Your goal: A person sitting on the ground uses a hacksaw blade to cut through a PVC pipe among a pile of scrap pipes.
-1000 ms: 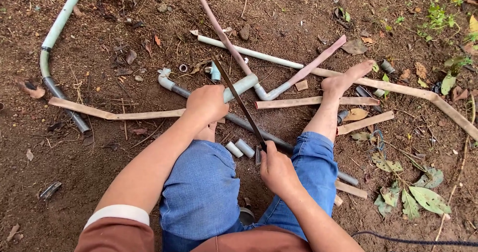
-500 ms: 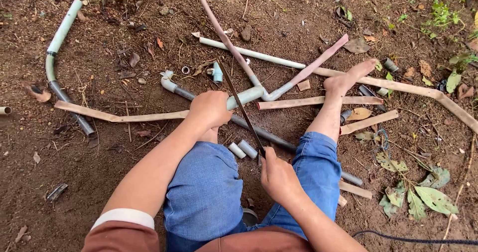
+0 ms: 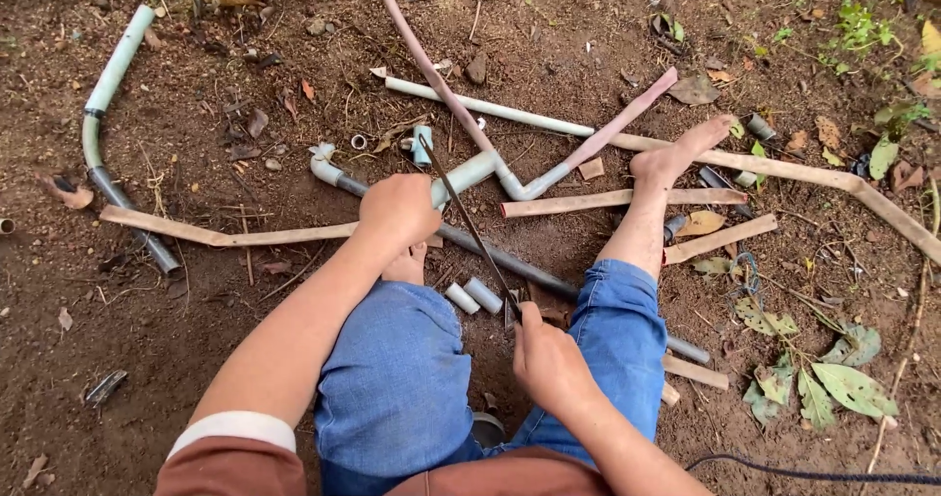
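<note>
One thin saw blade (image 3: 469,220) is held slantwise over a pale green pipe (image 3: 469,174), its far tip up near a small green fitting (image 3: 421,146) and its near end gripped in the right hand (image 3: 549,364). The right hand is closed tight round the blade's near end, fingers wrapped, just above the right knee. The pale green pipe is pinned to the dirt by the left hand (image 3: 397,209), which is clamped down over it with fingers curled; the part under the palm is hidden. The pipe's free end is joined to a whitish angled pipe (image 3: 534,184) that runs up toward a pinkish tube (image 3: 622,119). A dark grey pipe (image 3: 510,263) is laid beneath the blade, running from a white elbow (image 3: 325,166) down past the knees. Two short cut pipe pieces (image 3: 473,296) are seen between the legs, just beside the blade. Blue jeans (image 3: 397,378) are worn, and a bare right foot (image 3: 676,153) is rested against a flat wooden strip (image 3: 618,200). Another long strip (image 3: 225,231) is laid leftward from the left hand. Further out, a curved green and grey pipe (image 3: 98,128) is lying on the soil at left, well apart, and green leaves (image 3: 833,383) at lower right
</note>
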